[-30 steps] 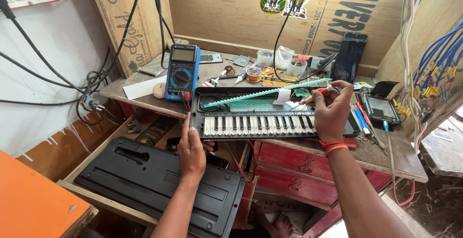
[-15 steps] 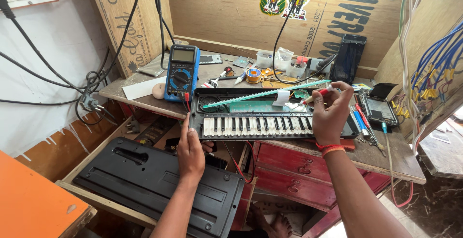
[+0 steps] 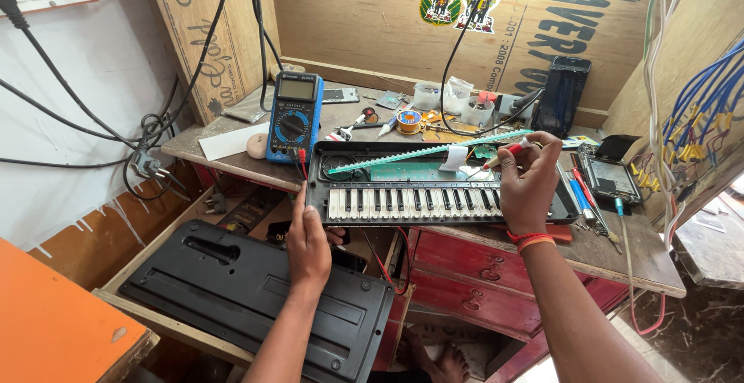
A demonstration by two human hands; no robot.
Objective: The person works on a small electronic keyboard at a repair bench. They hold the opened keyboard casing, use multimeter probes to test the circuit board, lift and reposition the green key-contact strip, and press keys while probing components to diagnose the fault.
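Orange panel (image 3: 54, 329), lower left corner. White wall with black cables (image 3: 85, 127). Black keyboard cover (image 3: 256, 298) on a lower wooden shelf. Left hand (image 3: 308, 243) grips the front left edge of the opened keyboard (image 3: 434, 193), which lies on the cluttered wooden bench (image 3: 620, 251). Blue multimeter (image 3: 293, 117) upright behind it. Right hand (image 3: 531, 185) pinches a red-handled screwdriver (image 3: 500, 156) over the keyboard's circuit board. Plywood back wall (image 3: 372, 18). Blue wires (image 3: 701, 104), far right.

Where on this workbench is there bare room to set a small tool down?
A bare strip lies at the right front, between the keyboard and the bench edge. The back is crowded with the multimeter, solder reel and plastic cups. The left hand steadies the keyboard; the right hand holds a screwdriver.
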